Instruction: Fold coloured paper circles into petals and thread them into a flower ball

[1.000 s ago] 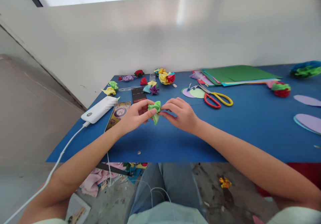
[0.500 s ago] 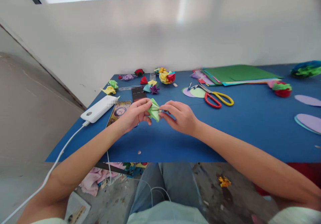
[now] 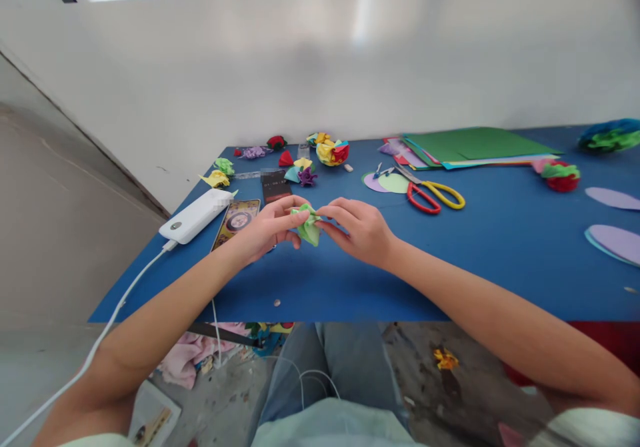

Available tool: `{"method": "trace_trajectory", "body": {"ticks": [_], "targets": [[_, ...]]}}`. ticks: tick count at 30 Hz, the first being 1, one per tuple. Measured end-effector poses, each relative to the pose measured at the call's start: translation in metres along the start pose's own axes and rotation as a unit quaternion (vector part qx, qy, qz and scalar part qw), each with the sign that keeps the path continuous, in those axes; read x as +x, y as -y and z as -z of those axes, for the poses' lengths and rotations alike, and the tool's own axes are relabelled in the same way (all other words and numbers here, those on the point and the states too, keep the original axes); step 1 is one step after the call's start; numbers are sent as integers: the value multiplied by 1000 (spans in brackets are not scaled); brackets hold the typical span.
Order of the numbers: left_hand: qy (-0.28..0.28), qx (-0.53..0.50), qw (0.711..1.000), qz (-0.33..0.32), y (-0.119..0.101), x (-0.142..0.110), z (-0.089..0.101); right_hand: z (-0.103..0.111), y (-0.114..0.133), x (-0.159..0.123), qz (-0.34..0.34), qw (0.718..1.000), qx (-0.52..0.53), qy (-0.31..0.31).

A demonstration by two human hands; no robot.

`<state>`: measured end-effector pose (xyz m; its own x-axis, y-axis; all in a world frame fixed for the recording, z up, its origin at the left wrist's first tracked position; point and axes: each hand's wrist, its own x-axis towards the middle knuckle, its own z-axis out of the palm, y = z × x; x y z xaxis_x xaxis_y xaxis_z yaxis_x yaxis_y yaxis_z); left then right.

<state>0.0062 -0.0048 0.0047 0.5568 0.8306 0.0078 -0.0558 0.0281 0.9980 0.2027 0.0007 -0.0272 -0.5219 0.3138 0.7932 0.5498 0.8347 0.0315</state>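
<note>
A small piece of light green folded paper (image 3: 309, 229) is held above the near middle of the blue table, between my two hands. My left hand (image 3: 276, 225) pinches its left side between thumb and fingers. From the right, my right hand (image 3: 357, 228) grips the paper's right edge with thumb and fingertips. Part of the paper is hidden behind the left fingers. Just left of my left hand lies a phone (image 3: 235, 223) with a patterned screen, and behind it a dark phone (image 3: 276, 185).
Scissors (image 3: 435, 193) with red and yellow handles lie to the right, beside paper ovals (image 3: 393, 182). Coloured sheets (image 3: 485, 145) are stacked at the back. Several paper flowers (image 3: 333, 152) sit along the wall. A white power bank (image 3: 196, 217) with a cable is at left.
The green paper has turned and is more crumpled, its fan-like folds no longer facing me. My left thumb has moved over it. Both hands stay in nearly the same place.
</note>
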Motion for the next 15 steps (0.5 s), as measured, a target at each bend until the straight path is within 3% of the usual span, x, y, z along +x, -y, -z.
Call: {"method": "trace_trajectory", "body": {"ticks": [9,15], "targets": [[-1,38,999,4,1,-1,-1,2,0,0,13,1000,-11,-5],[-19,103,994,31,1,-1,2,5,0,2,13,998,42,48]]}}
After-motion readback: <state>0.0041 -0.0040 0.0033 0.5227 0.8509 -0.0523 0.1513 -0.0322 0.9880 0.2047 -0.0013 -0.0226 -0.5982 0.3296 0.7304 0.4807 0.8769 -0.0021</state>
